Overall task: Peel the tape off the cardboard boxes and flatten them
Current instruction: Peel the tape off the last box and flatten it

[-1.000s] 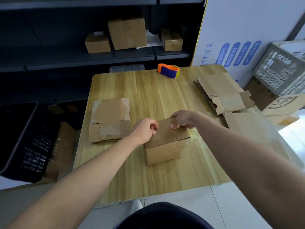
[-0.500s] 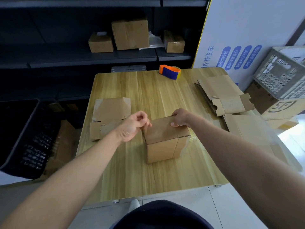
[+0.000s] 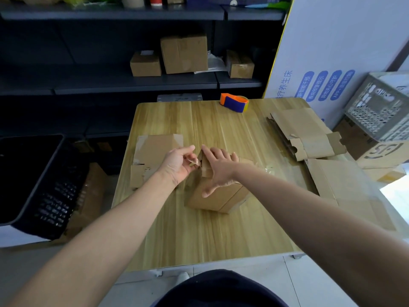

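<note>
Your left hand (image 3: 179, 165) was closed in a pinch: thumb and curled fingers on what looked like a glossy end of clear tape (image 3: 195, 161), right at the upper left corner of the box (image 3: 219, 197). Your right hand (image 3: 218, 168) lay spread flat on top of that box, fingers straight and thumb hanging over the near face. It gripped nothing and only pressed down. The box stood near the middle of the table (image 3: 199, 240), turned corner-on to you and not yet flattened, with a flap (image 3: 201, 154) poking up between your two hands.

Several things could have gone wrong from there:

- **Tape snapping:** thin tape pulled fast or steeply was likely to break short, leaving you a stub to pick at again.
- **Cardboard tearing:** a hard tug could also have lifted the paper skin or ripped the raised flap.
- **Box sliding:** your right hand held the box by downward pressure alone. A pull toward the left could have dragged or tipped the box that way, into the flattened box (image 3: 155, 147) lying just beside your left wrist.
- **Tape sticking:** the loose tape could have curled back and stuck to your fingers.

I could not tell how much tape remained stuck, since your hands hid the seam. The tape dispenser (image 3: 234, 103) sat well apart at the far edge — no concern.
</note>
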A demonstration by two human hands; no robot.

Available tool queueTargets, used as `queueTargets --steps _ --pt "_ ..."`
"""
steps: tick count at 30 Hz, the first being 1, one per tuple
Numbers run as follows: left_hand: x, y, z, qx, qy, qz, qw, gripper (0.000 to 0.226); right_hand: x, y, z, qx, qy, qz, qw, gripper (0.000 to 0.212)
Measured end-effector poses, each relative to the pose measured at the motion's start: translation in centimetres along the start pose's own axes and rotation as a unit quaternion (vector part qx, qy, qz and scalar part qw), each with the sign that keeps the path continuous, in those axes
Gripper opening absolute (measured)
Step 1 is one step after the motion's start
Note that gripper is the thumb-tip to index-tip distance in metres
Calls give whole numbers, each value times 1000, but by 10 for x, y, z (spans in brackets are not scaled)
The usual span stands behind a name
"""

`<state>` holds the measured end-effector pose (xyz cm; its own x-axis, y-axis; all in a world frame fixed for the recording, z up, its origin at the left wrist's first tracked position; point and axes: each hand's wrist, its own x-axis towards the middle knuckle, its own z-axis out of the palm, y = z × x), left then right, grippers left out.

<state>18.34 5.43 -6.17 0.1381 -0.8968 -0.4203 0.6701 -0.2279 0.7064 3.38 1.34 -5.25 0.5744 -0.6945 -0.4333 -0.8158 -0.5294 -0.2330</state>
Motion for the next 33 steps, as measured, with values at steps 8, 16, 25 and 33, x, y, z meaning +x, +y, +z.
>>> queueTargets --steps 8,16,25,33 --pt "9 2 -17 14 -22 -23 999 25 -6 4 2 23 82 -46 995 133" --pt "19 3 -29 202 145 8 969 12 -7 23 4 181 134 -25 974 110" --pt "22 2 -28 515 37 68 854 41 -11 37 10 277 156 -6 948 98" --pt "26 -7 -4 646 22 140 750 11 -19 46 4 195 110 19 974 95"
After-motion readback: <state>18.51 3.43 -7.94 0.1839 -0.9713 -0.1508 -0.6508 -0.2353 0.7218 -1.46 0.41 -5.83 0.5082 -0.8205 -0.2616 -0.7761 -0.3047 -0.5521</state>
